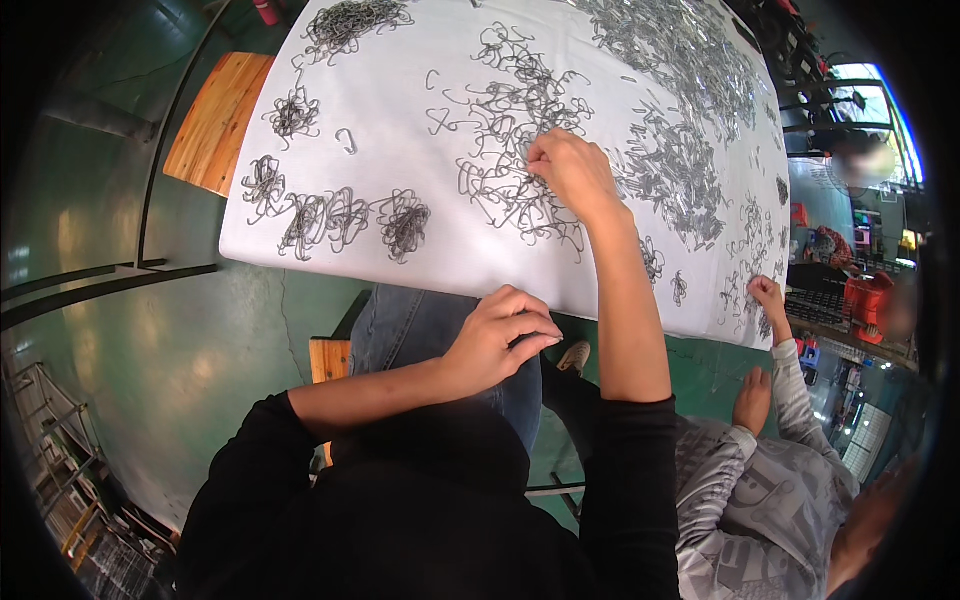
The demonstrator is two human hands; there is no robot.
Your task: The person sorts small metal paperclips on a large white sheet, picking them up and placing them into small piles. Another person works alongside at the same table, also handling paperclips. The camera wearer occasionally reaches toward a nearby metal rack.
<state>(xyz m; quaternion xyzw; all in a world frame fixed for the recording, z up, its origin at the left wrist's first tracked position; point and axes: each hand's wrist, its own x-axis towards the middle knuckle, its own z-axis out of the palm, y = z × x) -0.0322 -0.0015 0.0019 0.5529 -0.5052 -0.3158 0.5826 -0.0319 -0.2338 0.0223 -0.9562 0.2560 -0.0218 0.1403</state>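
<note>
My right hand (572, 172) reaches over the white-covered table (350, 245), its thumb and fingers pinched together at a wire hook among a loose, tangled spread of grey bent-wire hooks (515, 105). The fingertips partly hide what they grip. Just off the table's front edge, above my lap, is my left hand (500, 335). Its fingers are curled toward the thumb; whether something small lies in them is hidden. One single hook (347, 141) lies apart left of the spread. Bunched hooks (406, 226) sit in several clumps along the front left.
A dense heap of hooks (355, 25) lies at the far left, and small metal pieces (675, 165) cover the right part. A co-worker's hand (768, 297) touches pieces at the right edge. A wooden stool (218, 120) stands left of the table.
</note>
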